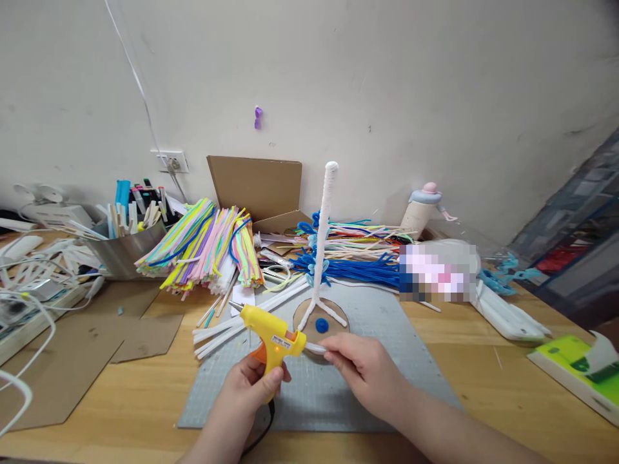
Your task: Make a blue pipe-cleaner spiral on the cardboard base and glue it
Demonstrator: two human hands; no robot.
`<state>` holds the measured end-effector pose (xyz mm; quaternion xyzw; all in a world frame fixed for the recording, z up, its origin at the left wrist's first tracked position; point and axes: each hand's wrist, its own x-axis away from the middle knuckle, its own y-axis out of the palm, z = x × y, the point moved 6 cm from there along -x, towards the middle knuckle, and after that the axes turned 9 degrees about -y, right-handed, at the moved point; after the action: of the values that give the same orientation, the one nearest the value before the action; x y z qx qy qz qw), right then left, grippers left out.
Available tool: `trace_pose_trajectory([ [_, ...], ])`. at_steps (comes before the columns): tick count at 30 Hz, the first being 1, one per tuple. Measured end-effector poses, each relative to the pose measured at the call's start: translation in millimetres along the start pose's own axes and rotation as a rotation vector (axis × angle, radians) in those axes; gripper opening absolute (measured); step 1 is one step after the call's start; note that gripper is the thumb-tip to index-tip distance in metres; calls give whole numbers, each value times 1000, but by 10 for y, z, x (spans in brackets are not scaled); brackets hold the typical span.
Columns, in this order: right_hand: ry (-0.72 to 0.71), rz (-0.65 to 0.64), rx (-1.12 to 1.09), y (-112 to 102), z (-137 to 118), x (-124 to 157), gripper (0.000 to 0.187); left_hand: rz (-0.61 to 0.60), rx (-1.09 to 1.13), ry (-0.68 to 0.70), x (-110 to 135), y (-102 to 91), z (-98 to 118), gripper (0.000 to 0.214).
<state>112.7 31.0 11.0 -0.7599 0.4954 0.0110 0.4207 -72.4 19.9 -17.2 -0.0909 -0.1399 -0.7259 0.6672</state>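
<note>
My left hand [256, 383] is wrapped round the handle of a yellow glue gun [271, 333], its nozzle pointing up and to the left. A small orange light glows on its side. My right hand [360, 367] pinches a whitish glue stick [315, 347] at the gun's rear opening; how far it reaches inside is hidden. Just behind stands a white wrapped post [325, 219] with splayed white legs on a round cardboard base [333, 308]. A blue coil [322, 325] lies on that base. Light and dark blue curled pieces [313, 241] show beside the post.
Beneath lies a grey cutting mat [387, 361]. Bundles of coloured pipe cleaners [193, 248] and blue pipe cleaners [362, 269] lie at the back. A metal pen holder [126, 251] stands left, near white cables [43, 316]. A green box [580, 361] sits right.
</note>
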Motion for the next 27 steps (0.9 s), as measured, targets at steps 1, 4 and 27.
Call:
trace_pose_trajectory([
  [1, 27, 1, -22, -8, 9, -2, 23, -8, -9, -5, -12, 8, 4, 40],
  [4, 168, -20, -142, -21, 47, 6, 26, -32, -31, -4, -53, 62, 60, 41],
  [27, 692, 176, 299, -781, 1138, 1156, 19, -323, -757, 130, -490, 1578, -64, 49],
])
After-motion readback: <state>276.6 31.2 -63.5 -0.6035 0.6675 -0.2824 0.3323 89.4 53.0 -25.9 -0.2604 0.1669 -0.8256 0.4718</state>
